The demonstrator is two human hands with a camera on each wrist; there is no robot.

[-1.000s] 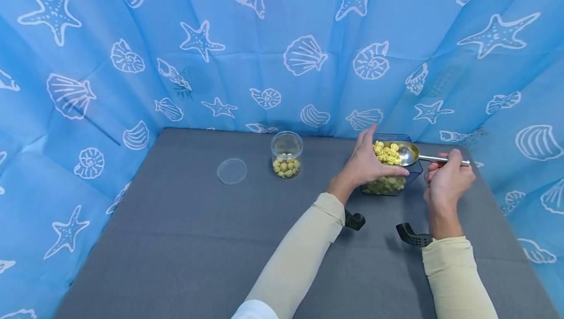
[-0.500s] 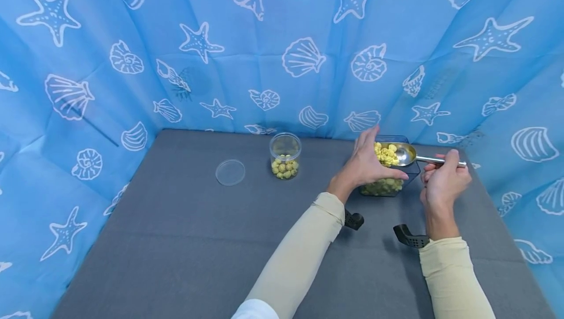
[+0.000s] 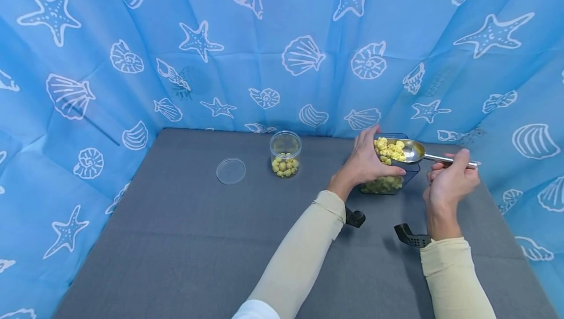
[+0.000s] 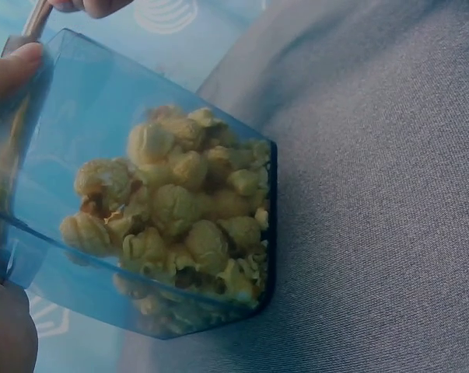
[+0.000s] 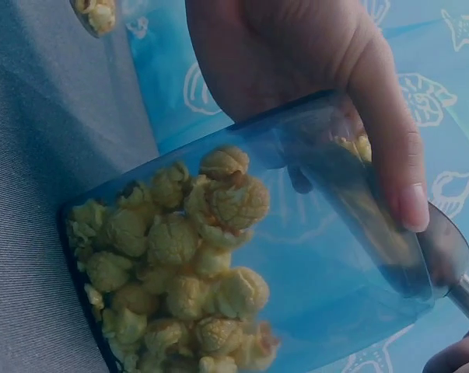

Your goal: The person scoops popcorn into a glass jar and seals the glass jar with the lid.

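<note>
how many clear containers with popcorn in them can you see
2: a round jar near the far edge of the table, right of the flat clear disc, and a square-cornered bin farther right, held by the left hand. No others show.

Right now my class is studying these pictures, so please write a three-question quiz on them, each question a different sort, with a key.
1. Which hand holds the scoop?
2. True or false: the lid lies on the table, apart from the jar.
3. What does the left hand grip? A) the jar B) the box C) the lid

Key:
1. The right hand.
2. True.
3. B.
</note>
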